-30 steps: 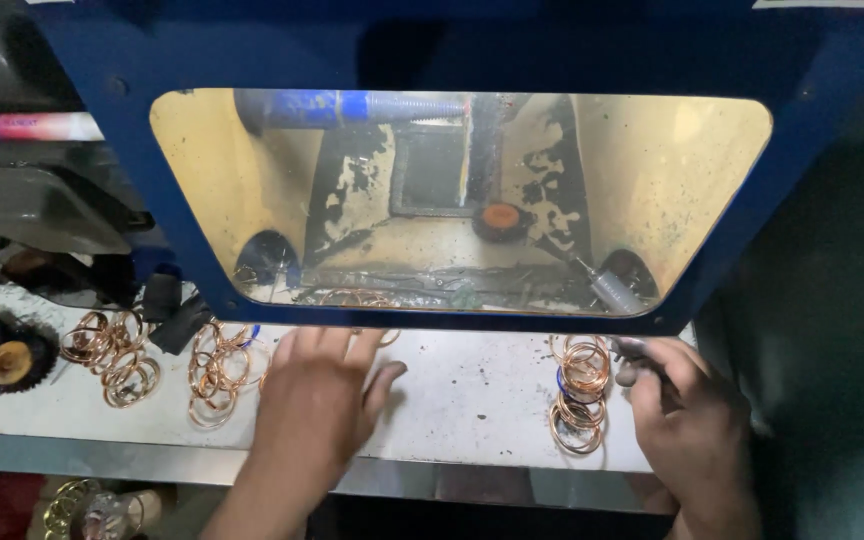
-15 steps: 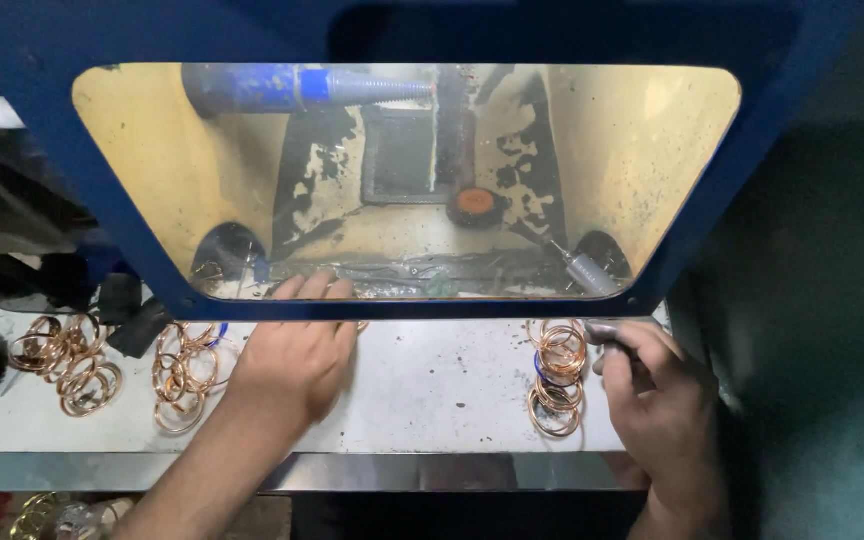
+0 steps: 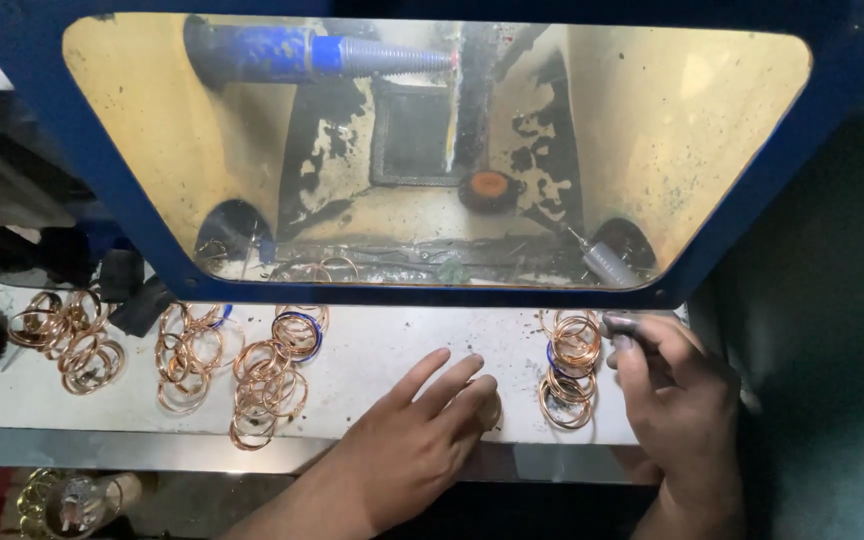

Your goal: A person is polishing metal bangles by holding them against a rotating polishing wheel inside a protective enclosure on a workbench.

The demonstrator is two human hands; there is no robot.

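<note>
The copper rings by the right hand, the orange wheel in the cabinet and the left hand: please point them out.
copper rings [image 3: 569,368], head view, middle of the pile.
orange wheel [image 3: 489,185], head view, its top face.
left hand [image 3: 412,445], head view, back of the hand.

The left hand [image 3: 407,445] is pulling back from the cabinet window [image 3: 432,150] toward the bench [image 3: 372,350] edge, nearing the right-side bangles [image 3: 569,365].

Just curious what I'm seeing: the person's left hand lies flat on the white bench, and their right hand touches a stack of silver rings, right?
Not quite: the rings are copper-coloured, not silver. The head view shows the right hand touching that stack, and the left hand flat on the white bench.
</note>
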